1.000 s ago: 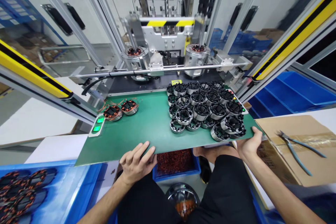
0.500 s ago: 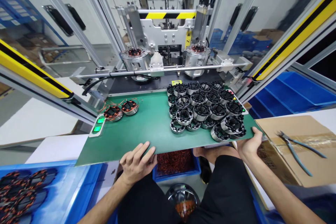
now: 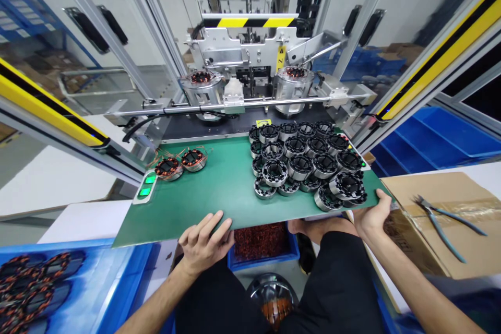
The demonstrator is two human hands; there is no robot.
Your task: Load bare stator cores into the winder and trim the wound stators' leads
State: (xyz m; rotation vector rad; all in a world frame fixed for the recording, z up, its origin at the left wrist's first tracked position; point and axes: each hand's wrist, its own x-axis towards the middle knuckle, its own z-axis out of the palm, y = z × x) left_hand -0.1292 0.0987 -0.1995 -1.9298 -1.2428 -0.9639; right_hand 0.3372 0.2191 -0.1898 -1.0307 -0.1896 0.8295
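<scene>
My left hand (image 3: 206, 244) lies on the front edge of the green work surface (image 3: 219, 198), fingers spread over it and holding nothing. At the front right corner, my right hand (image 3: 373, 215) grips the edge, thumb on top and its other fingers hidden below. Several bare stator cores (image 3: 300, 167), silver rings with black toothed inserts, are stacked near my right hand. Two copper-wound stators (image 3: 169, 168) with loose wire ends sit at the left. Behind, a wound stator (image 3: 201, 78) rests in the left metal fixture (image 3: 205, 95) and another (image 3: 295, 72) in the right fixture (image 3: 293, 95).
Cutting pliers (image 3: 440, 224) lie on a cardboard box (image 3: 469, 193) at the right. A blue tray (image 3: 129, 266) at lower left holds wound stators. Below the table is a bin of copper scraps (image 3: 262, 240). A metal rail (image 3: 250, 106) crosses before the fixtures; yellow-black posts (image 3: 50, 104) flank me.
The metal arms standing upright over the two fixtures have swung away: the left one now lies level, the right one leans outward to the right. My hands have stayed in place.
</scene>
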